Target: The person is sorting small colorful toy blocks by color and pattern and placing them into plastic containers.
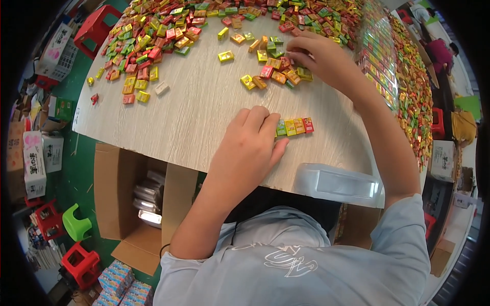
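Note:
My left hand rests on the pale wood table, its fingers curled against the left end of a short row of small wrapped candies in green, yellow, orange and red. My right hand reaches farther out, fingertips down on a loose cluster of candies; whether it grips one is hidden. A big heap of the same colourful candies covers the far side of the table.
A clear plastic box sits at the table's near edge. An open cardboard box with shiny packs stands on the floor at the left. Red and green stools and stacked cartons lie around. Packed candy rows run along the right.

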`<state>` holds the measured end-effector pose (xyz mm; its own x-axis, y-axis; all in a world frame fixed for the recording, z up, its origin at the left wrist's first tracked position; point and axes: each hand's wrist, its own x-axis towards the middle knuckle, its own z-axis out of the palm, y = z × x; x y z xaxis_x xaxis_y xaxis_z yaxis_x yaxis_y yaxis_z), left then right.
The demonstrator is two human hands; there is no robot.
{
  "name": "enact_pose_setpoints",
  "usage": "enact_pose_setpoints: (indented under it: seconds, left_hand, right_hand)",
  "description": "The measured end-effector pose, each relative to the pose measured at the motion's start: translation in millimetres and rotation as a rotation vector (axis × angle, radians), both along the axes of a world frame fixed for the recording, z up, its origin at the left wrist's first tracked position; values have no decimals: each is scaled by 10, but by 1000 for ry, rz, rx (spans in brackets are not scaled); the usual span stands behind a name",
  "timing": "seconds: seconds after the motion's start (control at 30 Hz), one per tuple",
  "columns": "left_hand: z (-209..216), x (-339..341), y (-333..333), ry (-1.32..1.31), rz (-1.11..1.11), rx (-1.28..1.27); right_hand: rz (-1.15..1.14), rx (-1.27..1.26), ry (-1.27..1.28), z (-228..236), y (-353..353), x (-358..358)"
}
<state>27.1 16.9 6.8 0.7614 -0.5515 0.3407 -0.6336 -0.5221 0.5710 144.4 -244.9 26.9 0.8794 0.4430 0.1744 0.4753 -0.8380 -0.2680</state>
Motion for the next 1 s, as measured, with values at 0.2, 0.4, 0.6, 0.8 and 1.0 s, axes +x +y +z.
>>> enact_pose_setpoints:
  seconds: [0.2,0.4,0.6,0.8,1.0]
  left_hand:
    - [-1,1,20,-9,6,21]
    - [-26,7,-20,-29,13,3]
    - [-27,8,-17,-84,8,22]
    - [-8,-24,-26,-59,44,48]
    - [-13,-8,-25,-63,51,69]
  right_hand:
    - [-31,119,-220,292,-83,-397]
    - [-11,104,-129,158,-199,-1161]
    - [39,182,24,15,-209,-1351]
    - [106,124,28,70,-268,-1454]
    - [118,57,-10,95,-307,-1504]
